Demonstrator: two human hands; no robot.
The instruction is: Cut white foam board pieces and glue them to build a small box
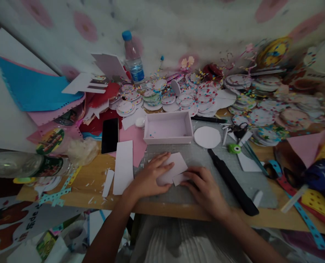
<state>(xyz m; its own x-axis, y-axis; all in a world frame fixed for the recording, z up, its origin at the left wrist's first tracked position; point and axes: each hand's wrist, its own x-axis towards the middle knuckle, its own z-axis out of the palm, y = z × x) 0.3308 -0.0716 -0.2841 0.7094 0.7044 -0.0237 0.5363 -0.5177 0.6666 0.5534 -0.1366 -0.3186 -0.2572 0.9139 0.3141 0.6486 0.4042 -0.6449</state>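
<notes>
My left hand (153, 177) lies with fingers spread on a white piece of card (176, 163), pressing it against the grey cutting mat (179, 195). At the card's lower right edge, my right hand (203, 186) pinches a small white paper strip (179, 179) between thumb and fingers. The strip touches the larger card. Just beyond both hands stands a white open box (168, 140) with a few coloured specks inside. A white paper disc (207, 137) lies to the right of the box. The black knife-like tool (232, 182) rests right of my right hand.
A phone (110, 135) and a long white card strip (123, 168) lie at left. Piles of decorated paper discs (181, 100) fill the back, beside an upright water bottle (133, 60). Scissors (277, 171) and a green trinket (234, 148) lie at right. A clear bottle (22, 164) lies far left.
</notes>
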